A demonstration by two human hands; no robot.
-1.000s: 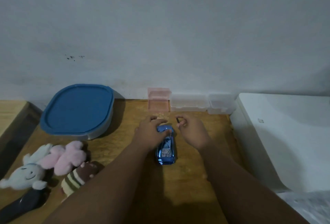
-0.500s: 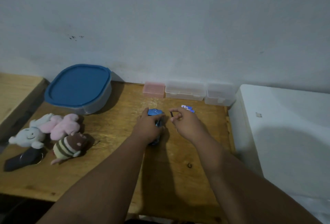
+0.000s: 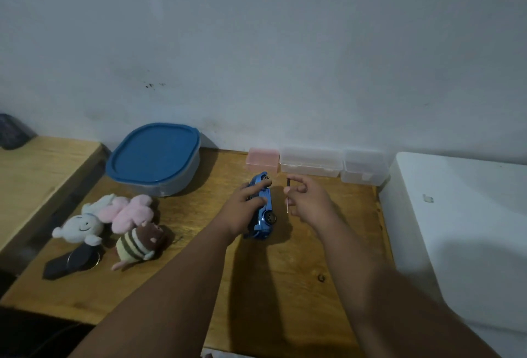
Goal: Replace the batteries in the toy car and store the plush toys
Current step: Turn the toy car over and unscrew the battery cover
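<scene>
While left hand (image 3: 244, 207) holds car (image 3: 267, 216), right (image 3: 311, 200) pinches tool (image 3: 287, 196).

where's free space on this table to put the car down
Bare wood between the blue-lidded container and the pink box, along the near edge in front of the plush toys, and between the right hand and the white cabinet. Crowded around the plush toys.

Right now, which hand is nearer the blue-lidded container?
Left. The left hand, gripping the toy car, sits right of the container; the right hand, pinching a tool, is beyond the car.
</scene>
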